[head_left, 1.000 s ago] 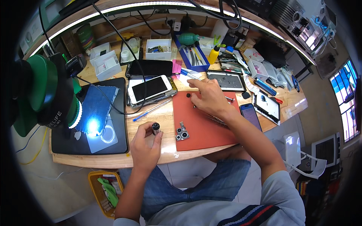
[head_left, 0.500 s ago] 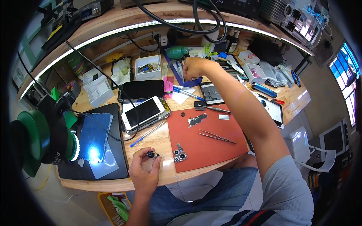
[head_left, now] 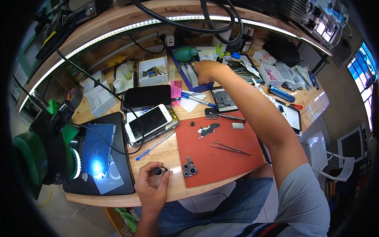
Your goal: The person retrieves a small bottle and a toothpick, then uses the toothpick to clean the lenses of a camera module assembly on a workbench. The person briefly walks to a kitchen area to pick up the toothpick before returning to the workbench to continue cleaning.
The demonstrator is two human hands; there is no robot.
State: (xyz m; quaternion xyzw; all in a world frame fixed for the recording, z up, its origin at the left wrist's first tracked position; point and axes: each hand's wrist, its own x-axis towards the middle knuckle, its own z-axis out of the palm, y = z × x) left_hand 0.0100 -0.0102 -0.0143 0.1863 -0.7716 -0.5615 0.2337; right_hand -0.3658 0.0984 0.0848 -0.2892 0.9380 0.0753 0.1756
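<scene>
Strip lighting (head_left: 272, 30) edges the wooden shelf (head_left: 110, 23) above a crowded tabletop (head_left: 167, 150). Farthest left from where I stand, a green-and-black lamp (head_left: 33, 150) throws a hard white spot onto a blue cloth (head_left: 100, 140) that lies over a dark slab (head_left: 121, 158). Next comes a white-framed phone (head_left: 148, 123), lying on other devices, with a blue pen (head_left: 154, 146) near it. Close by, at the front edge, the left hand (head_left: 152, 185) pinches a small black cylinder (head_left: 158, 170) between thumb and fingertips, a narrow, light grip just left of the orange-red mat (head_left: 221, 170). I'd hold that little thing level and squeeze it no harder (it looks easy to lose).

Across on the mat lies a lens module (head_left: 190, 168), near its left edge. Beyond the mat, the right hand (head_left: 205, 72) dips into a blue tray (head_left: 201, 87) with its fingers curled down; whether that grip has hold of anything, I cannot tell. Best to lift straight out, I'd say, without raking the neighbouring contents, and to carry the forearm high, well above the circuit board (head_left: 208, 130) and the tweezers (head_left: 230, 148) lying farther right.
</scene>
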